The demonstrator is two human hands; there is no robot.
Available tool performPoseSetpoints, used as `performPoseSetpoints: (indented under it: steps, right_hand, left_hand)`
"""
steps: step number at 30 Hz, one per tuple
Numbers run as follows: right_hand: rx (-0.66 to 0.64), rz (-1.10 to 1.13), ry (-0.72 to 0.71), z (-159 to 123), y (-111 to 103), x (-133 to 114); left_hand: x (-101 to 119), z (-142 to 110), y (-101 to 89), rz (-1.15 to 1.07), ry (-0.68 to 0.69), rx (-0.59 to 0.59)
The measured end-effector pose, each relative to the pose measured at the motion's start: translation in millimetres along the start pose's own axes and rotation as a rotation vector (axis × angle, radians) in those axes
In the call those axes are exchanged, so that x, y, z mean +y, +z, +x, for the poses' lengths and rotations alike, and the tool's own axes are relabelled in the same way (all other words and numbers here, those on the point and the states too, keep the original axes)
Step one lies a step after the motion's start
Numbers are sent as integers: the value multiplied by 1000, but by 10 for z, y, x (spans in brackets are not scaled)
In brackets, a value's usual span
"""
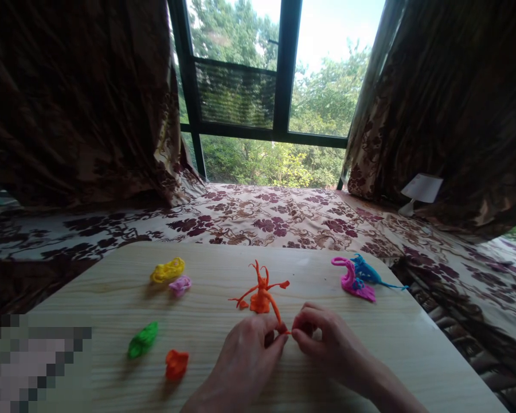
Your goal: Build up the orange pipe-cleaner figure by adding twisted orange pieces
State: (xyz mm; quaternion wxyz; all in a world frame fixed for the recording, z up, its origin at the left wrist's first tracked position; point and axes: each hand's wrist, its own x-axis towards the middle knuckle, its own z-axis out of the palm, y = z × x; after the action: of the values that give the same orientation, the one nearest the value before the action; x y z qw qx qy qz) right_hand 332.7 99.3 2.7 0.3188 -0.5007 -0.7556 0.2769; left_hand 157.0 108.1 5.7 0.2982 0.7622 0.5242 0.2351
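Observation:
An orange pipe-cleaner figure [261, 293] with several thin limbs stands on the light wooden table [223, 350]. My left hand [245, 361] and my right hand [327, 338] meet just in front of it. Both pinch the near end of one orange limb between fingertips. Both hands are closed in a pinch.
Left on the table lie a yellow bundle [167, 269], a small pink bundle [180, 285], a green bundle [143, 340] and an orange bundle [176, 363]. At the right lie a pink shape [353, 281] and a blue shape [370, 272]. Floral cloth, curtains and a window are behind.

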Motion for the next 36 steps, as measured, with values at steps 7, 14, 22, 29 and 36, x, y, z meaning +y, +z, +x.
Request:
performPoseSetpoints:
  steps: [7, 14, 22, 29, 36]
  right_hand:
    - [53, 105, -71, -1, -103, -69]
    - [35, 108, -63, -4, -68, -64]
    - [45, 94, -53, -10, -106, -99]
    - [52, 103, -88, -6, -95, -106]
    - [42, 105, -102, -1, -75, -78]
  left_hand:
    - [48, 7, -6, -262, -36, -72]
    - [90, 15, -43, -380, -86, -93]
    - [95, 32, -31, -437, -110, -95]
    - [43, 44, -21, -442, -78, -102]
    - [59, 28, -21, -465, -51, -136]
